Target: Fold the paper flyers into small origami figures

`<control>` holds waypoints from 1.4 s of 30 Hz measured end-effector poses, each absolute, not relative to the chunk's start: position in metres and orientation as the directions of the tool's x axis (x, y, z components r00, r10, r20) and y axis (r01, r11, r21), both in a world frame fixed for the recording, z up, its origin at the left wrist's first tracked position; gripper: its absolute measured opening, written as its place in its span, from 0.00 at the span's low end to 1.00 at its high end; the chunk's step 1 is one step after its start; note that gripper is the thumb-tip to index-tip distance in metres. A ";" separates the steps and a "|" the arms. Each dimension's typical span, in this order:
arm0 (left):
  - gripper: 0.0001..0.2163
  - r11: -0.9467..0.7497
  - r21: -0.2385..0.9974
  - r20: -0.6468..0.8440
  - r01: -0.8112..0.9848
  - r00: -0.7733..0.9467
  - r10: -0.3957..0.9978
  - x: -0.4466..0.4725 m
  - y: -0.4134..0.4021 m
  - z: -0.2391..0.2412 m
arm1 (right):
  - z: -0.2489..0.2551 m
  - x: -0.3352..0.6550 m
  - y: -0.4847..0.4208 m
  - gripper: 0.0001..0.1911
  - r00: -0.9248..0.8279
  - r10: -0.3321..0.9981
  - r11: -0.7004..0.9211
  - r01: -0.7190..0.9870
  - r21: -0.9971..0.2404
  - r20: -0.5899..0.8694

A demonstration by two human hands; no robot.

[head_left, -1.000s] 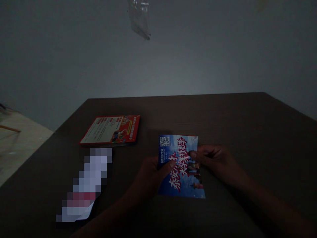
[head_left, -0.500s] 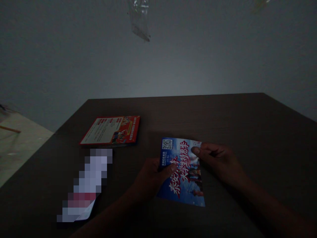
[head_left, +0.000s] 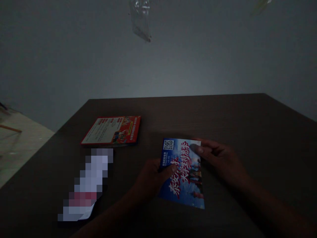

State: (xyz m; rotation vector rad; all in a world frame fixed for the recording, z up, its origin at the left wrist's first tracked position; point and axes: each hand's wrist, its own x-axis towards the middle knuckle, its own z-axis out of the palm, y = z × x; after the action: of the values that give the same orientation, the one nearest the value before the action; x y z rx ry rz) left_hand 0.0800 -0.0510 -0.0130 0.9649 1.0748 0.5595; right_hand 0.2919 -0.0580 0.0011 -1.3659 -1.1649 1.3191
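A blue printed flyer [head_left: 190, 195] with red-and-white lettering and a QR code in one corner is held up over the dark table. Gripping its left edge, my left hand [head_left: 152, 177] has the thumb across the front and the fingers hidden behind. At the upper right edge my right hand [head_left: 220, 157] pinches the flyer, thumb on the printed face, other fingers behind it. To the left lies a stack of red-bordered leaflets [head_left: 111, 130] with cream panels and small text. Whether the held flyer is one sheet or several I cannot tell.
A lit, pixelated flat device [head_left: 86, 185], phone-like in shape, lies left of my left forearm. The dark wooden table [head_left: 210, 115] meets a grey wall behind. A clear plastic bag [head_left: 140, 21] hangs on the wall. Pale floor shows at far left.
My right thumb has shifted slightly along the flyer's upper right edge, and the fingers behind now show a little above it. The flyer's tilt changes slightly; both hands keep hold.
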 end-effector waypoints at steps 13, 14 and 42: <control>0.14 0.431 0.901 -0.404 -0.045 0.274 0.873 0.080 -0.048 -0.016 | -0.009 0.281 -0.060 0.10 -0.225 0.946 -0.247 -0.030 -0.969 -0.234; 0.14 0.430 0.901 -0.401 -0.051 0.273 0.874 0.080 -0.048 -0.016 | -0.010 0.280 -0.061 0.11 -0.222 0.947 -0.247 -0.030 -0.969 -0.234; 0.16 0.361 0.928 -0.352 -0.097 0.098 0.931 0.078 -0.045 -0.012 | -0.013 0.275 -0.065 0.10 -0.230 0.939 -0.270 -0.022 -0.963 -0.258</control>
State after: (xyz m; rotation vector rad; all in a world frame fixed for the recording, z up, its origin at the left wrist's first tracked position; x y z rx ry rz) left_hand 0.0783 -0.0451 -0.0118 0.8955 1.2210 0.9357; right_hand 0.2750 -0.0654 -0.0129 -1.2478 -1.1947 1.6045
